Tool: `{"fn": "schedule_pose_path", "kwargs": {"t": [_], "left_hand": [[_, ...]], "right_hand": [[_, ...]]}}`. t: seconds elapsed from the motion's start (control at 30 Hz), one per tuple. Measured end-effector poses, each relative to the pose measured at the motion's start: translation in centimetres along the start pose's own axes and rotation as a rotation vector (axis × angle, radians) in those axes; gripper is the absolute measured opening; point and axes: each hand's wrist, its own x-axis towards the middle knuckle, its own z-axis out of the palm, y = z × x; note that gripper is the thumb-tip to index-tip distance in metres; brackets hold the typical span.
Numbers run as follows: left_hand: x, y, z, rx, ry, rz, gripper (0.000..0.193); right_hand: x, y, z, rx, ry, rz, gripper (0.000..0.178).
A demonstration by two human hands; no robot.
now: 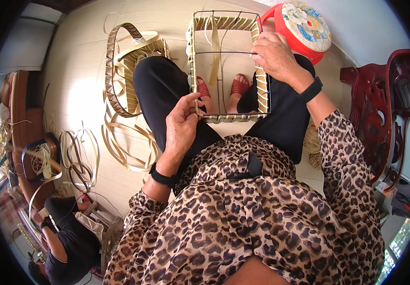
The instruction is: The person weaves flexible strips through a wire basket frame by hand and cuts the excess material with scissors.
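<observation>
A rectangular wire basket frame (228,117), its edges wrapped in pale flat strips, rests between my knees. My left hand (181,121) pinches its near left corner with thumb and fingertips. Farther up on the right side, my right hand (277,56) is closed over the rim, its fingertips curled inward. A bare dark wire (228,52) crosses the frame. One loose flat strip (215,57) hangs inside the frame from the far end. Whether my left fingers also hold a strip end, I cannot make out.
A woven basket with a tall handle (111,71) stands left of my knee, loose strips (124,147) beside it. A red stool (288,28) with a patterned top is at the far right. Carved dark wooden furniture (371,90) stands right. Another person (74,237) works at lower left.
</observation>
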Motion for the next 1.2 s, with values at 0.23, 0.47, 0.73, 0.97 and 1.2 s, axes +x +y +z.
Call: {"fn": "schedule_pose_path", "kwargs": {"t": [0.23, 0.47, 0.73, 0.97, 1.2], "left_hand": [[1.8, 1.1, -1.0, -0.096, 0.048, 0.033, 0.04], [2.7, 3.9, -2.1, 0.047, 0.411, 0.332, 0.054], [2.7, 0.8, -0.2, 0.274, 0.311, 0.283, 0.039], [2.1, 1.1, 0.7, 0.0, 0.323, 0.146, 0.03], [1.4, -0.7, -0.5, -0.119, 0.311, 0.099, 0.031]], "right_hand": [[1.8, 1.6, 0.7, 0.332, -0.156, -0.045, 0.018], [3.9, 0.1, -0.7, 0.529, 0.052, 0.403, 0.023], [3.2, -4.4, -1.1, 0.614, -0.04, 0.541, 0.023], [0.4, -7.4, 0.3, 0.609, 0.078, 0.551, 0.017], [-1.3, -9.1, 1.4, 0.517, 0.019, 0.522, 0.023]]}}
